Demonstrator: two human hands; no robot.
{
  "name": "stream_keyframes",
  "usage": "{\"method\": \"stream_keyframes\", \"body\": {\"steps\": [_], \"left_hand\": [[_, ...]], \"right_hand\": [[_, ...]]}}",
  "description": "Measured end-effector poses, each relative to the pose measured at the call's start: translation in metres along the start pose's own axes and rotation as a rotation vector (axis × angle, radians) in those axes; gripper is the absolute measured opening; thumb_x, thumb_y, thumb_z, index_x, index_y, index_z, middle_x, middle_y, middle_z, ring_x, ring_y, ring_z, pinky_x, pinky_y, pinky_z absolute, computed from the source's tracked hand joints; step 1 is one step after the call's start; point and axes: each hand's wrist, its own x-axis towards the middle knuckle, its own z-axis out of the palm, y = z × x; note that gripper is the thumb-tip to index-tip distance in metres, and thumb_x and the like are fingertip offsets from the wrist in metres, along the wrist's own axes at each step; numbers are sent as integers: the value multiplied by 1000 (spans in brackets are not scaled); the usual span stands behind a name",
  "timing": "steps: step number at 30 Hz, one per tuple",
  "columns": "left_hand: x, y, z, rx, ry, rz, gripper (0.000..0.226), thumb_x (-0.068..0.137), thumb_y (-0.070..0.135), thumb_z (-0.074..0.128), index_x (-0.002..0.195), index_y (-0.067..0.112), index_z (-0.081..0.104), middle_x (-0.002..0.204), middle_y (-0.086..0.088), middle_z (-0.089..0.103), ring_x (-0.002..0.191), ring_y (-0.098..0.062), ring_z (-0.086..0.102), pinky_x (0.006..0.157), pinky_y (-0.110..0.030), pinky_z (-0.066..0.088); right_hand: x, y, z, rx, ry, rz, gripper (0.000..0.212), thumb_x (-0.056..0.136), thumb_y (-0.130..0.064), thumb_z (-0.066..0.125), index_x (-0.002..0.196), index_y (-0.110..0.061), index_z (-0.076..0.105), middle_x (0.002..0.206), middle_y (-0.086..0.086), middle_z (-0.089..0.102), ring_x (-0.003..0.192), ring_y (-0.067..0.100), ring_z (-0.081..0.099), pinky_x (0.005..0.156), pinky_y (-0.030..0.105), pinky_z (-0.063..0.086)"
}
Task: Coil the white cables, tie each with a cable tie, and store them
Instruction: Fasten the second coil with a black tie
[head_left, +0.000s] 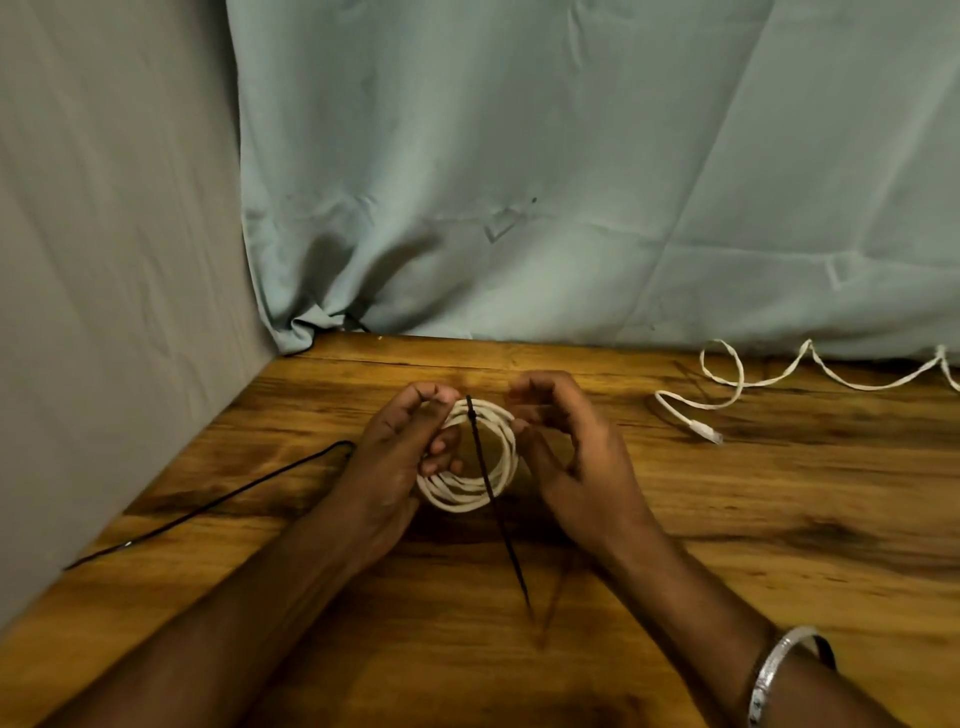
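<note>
1. Left hand (400, 457) grips the left side of the coiled white cable (470, 460), fingers curled through its loops.
2. Right hand (563, 447) curls around the coil's right edge, fingertips touching it.
3. Both hold the coil just above the wooden tabletop (727, 519).
4. A black cable tie (491, 499) wraps the coil's top, its tail pointing toward the person.
5. An uncoiled white cable (737, 384) lies far right; another black tie (218, 501) lies left.

Both forearms are extended forward over the desk's middle. The left hand (400, 457) is curled around the coiled white cable (470, 457); the right hand (566, 447) is cupped beside it, fingers bent.
</note>
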Motion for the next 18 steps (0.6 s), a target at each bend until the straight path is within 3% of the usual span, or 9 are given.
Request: {"method": "stream_keyframes", "body": {"steps": [3,7,10,14,18], "left_hand": [[0,0,-4,74,13,57,15,90,24,62,94,10,58,56,1,43,43,-4,35,51,-23,45],[-3,-3,-4,152,1,95,16,87,26,65,93,12,59,67,-4,60,58,-11,51,53,-21,49],[-4,-5,-3,166,-22,97,13,89,26,66,90,15,61,81,-10,68,71,-21,56,62,-28,52],[-7,-6,3,207,-22,127,17,86,28,63,89,12,58,66,1,66,59,-8,56,58,-23,48],[-8,-9,3,332,-40,167,7,96,16,60,93,10,57,66,4,66,58,-6,54,56,-21,46]], "right_hand": [[0,-4,-9,-335,-18,-370,51,86,-15,74,134,-28,64,131,-7,61,124,9,59,101,42,49],[-2,-9,3,-390,65,-537,16,91,-24,80,107,-19,81,114,1,71,107,19,68,87,47,51],[0,-14,4,-406,142,-599,8,96,-17,76,100,-10,79,102,4,72,91,21,69,73,44,52],[1,-19,0,-571,60,-534,22,95,-22,70,116,-15,73,106,0,68,90,18,64,72,32,49],[0,-11,2,-490,67,-510,13,97,-15,70,108,-15,77,96,0,69,81,19,65,64,40,52]]}}
